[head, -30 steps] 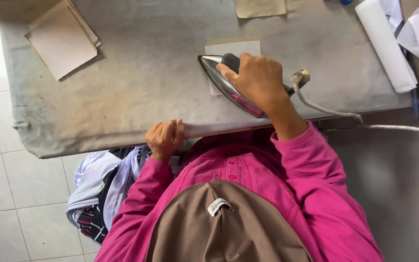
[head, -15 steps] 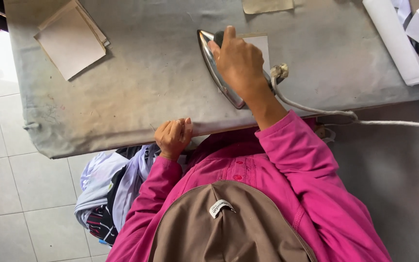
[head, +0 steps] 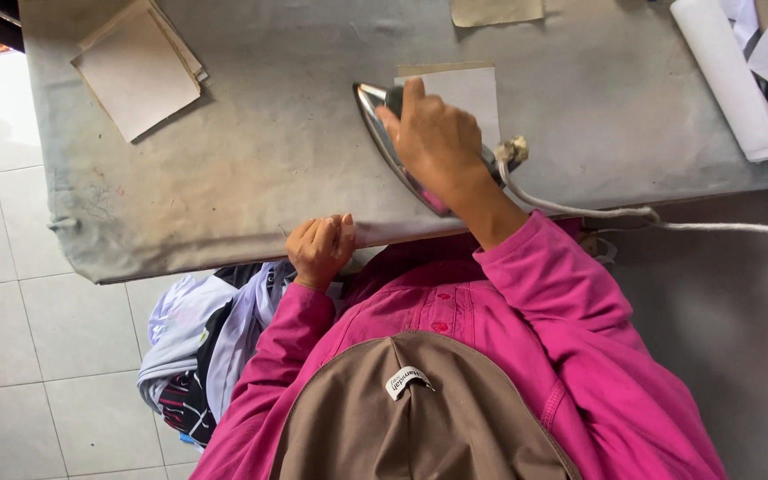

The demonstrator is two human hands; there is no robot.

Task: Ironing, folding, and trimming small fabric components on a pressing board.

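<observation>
Lingering could scorch the pale patch (head: 464, 93): right hand (head: 437, 142) fingers wrap the iron (head: 384, 133); left hand (head: 320, 249) (fingers curled) grips the table (head: 224, 178) edge.

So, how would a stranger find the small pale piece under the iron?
On the grey padded table, find the iron gripped by the right hand. The pale rectangular piece pokes out beyond it; the stack of tan squares lies apart at the far left corner.

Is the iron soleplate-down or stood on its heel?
Soleplate-down. The iron lies flat on the grey table, partly over a pale fabric piece, with the right hand gripping its handle from above.
</observation>
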